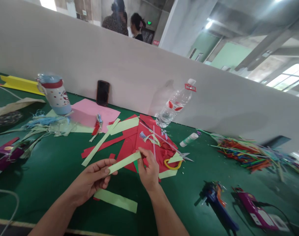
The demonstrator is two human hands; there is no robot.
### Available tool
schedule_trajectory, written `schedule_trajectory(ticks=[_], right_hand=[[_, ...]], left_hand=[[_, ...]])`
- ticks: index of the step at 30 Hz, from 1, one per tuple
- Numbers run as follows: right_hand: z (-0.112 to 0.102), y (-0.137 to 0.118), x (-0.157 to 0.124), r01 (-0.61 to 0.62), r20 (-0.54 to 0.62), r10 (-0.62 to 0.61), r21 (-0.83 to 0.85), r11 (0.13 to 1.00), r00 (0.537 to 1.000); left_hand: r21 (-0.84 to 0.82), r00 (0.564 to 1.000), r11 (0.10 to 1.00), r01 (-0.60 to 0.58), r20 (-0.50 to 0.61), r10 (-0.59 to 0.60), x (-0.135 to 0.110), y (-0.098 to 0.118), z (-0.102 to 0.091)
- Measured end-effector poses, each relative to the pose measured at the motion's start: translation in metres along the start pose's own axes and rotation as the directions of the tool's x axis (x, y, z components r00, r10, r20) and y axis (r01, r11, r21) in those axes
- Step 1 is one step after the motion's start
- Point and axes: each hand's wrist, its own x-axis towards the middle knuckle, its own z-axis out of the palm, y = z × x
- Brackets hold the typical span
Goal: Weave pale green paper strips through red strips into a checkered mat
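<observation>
A light green paper strip (124, 162) is held level above the green table (53, 164), one end in each hand. My left hand (92, 179) pinches its left end between thumb and fingers. My right hand (148, 170) pinches the right end, fingers closed. Beneath the hands lie red paper sheets (139, 139) and another green strip (116, 200). Scissors with a yellow handle (175, 161) rest just right of my right hand.
A cup (55, 93), pink paper (90, 111), a phone (102, 92) leaning on the white partition, a water bottle (175, 103), a glue stick (188, 140), coloured sticks (247, 152) and glue guns (219, 201) (256, 209) are about. People stand beyond the partition.
</observation>
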Motion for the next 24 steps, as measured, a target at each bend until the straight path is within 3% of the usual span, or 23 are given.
schedule_trajectory(ticks=[6,11,14,17,24], right_hand=[[-0.002,0.006,0.0,-0.02,0.011,0.02,-0.035,0.999,1.0],[-0.005,0.027,0.005,-0.075,0.012,0.077,-0.106,0.992,0.997],[-0.01,0.045,0.009,-0.113,0.014,0.117,-0.163,0.98,0.993],[-0.012,0.056,0.01,-0.123,0.014,0.129,-0.208,0.97,0.992],[-0.009,0.051,0.009,-0.099,-0.007,0.1,-0.232,0.968,0.995]], left_hand=[[0.188,1.0,0.982,-0.03,0.004,0.03,0.002,-0.006,0.0],[0.488,0.97,0.854,-0.179,-0.056,0.236,0.006,0.003,-0.004],[0.719,0.912,0.657,-0.226,-0.081,0.403,0.016,0.022,-0.013],[0.889,0.869,0.411,-0.204,-0.029,0.494,0.037,0.04,-0.022],[0.997,0.859,-0.07,0.026,0.013,0.512,0.083,0.042,-0.036]])
